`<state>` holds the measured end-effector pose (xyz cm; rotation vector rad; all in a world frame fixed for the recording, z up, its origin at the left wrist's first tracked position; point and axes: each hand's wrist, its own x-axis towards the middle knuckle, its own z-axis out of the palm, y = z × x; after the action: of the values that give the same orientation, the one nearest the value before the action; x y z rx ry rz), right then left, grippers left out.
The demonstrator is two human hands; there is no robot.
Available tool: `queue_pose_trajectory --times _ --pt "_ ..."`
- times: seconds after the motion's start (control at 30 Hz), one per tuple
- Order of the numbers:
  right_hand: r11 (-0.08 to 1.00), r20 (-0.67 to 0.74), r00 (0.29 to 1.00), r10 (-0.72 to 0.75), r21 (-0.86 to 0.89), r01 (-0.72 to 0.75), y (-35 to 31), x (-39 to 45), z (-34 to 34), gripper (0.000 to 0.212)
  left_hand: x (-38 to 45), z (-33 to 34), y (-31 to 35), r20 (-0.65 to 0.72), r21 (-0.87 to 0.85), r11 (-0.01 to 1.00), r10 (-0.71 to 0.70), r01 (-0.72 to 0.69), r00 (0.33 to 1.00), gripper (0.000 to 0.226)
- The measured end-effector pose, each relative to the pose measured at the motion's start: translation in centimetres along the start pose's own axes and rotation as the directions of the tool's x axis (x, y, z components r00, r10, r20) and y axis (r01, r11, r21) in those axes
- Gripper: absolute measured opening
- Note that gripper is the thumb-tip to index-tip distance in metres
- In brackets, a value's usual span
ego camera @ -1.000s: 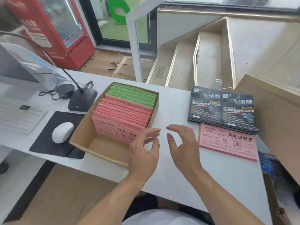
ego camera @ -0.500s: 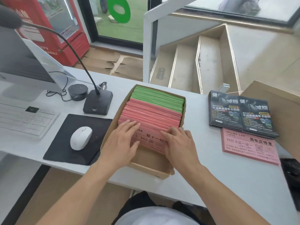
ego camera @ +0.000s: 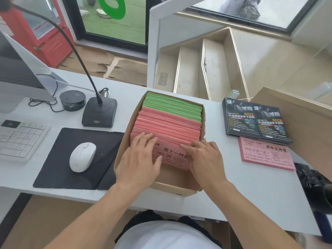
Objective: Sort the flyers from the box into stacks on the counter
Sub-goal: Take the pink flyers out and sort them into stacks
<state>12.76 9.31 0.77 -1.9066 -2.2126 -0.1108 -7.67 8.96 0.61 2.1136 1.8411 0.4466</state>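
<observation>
A cardboard box (ego camera: 125, 141) sits on the white counter (ego camera: 251, 191). It holds upright pink flyers (ego camera: 168, 126) in front and green flyers (ego camera: 172, 105) behind. My left hand (ego camera: 140, 159) lies on the front pink flyer, its fingertips at the flyers' top edges. My right hand (ego camera: 203, 157) rests on the same flyer's right side, fingers reaching into the pink row. Right of the box lie a stack of black flyers (ego camera: 255, 121) and a stack of pink flyers (ego camera: 265, 155).
Left of the box are a white mouse (ego camera: 82, 157) on a black pad (ego camera: 59, 159), a gooseneck microphone base (ego camera: 99, 112), a keyboard (ego camera: 19, 139) and a monitor (ego camera: 16, 74). A brown board (ego camera: 305, 123) lies at the right. Stairs drop behind the counter.
A second ago both hands hovered open in front of the box. They moved forward onto the front pink flyers, and since half a second ago they have barely shifted.
</observation>
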Motion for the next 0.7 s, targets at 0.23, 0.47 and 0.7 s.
queue_pose_trajectory --times 0.23,0.47,0.7 --pt "0.999 0.054 0.998 0.043 0.029 -0.044 -0.8 -0.1 -0.7 0.022 -0.1 0.0 -0.2 -0.026 0.023 1.000 0.009 -0.008 1.000 0.064" --pt "0.998 0.220 0.974 -0.045 0.054 0.034 -1.3 -0.4 -1.6 0.037 -0.3 -0.2 0.0 -0.035 0.037 0.999 -0.003 0.005 0.999 0.062" --pt "0.986 0.177 0.983 -0.041 0.169 0.010 -1.0 -1.4 -1.8 0.034 -0.2 -0.1 0.0 -0.070 0.074 0.997 -0.017 0.022 0.997 0.039"
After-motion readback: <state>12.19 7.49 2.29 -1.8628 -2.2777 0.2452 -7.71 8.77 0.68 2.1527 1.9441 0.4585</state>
